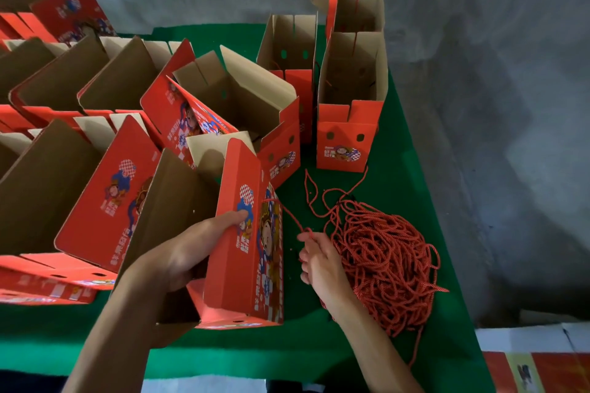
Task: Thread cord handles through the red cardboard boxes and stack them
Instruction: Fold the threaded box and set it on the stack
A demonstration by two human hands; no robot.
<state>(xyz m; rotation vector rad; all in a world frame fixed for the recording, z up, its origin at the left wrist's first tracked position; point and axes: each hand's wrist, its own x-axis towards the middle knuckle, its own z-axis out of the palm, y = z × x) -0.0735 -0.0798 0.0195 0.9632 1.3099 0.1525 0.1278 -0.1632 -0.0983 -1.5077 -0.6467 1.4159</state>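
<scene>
My left hand (178, 252) gripped a red box (245, 252) on the green surface (412, 188). My right fingers (308, 238) pinched a cord (289, 214) running to it, beside the cord pile (386, 262).

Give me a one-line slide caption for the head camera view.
Left hand holds a red box while right hand pulls red cord from it.

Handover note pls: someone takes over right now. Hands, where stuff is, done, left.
Left hand grips the red box upright near the front of the green table.
Right hand pinches a red cord running to that box's side.
Cord pile lies right of the box.
Done: cord started on this box.
Left: finish this handle, then the open boxes behind; how many are already threaded is unclear.
</scene>
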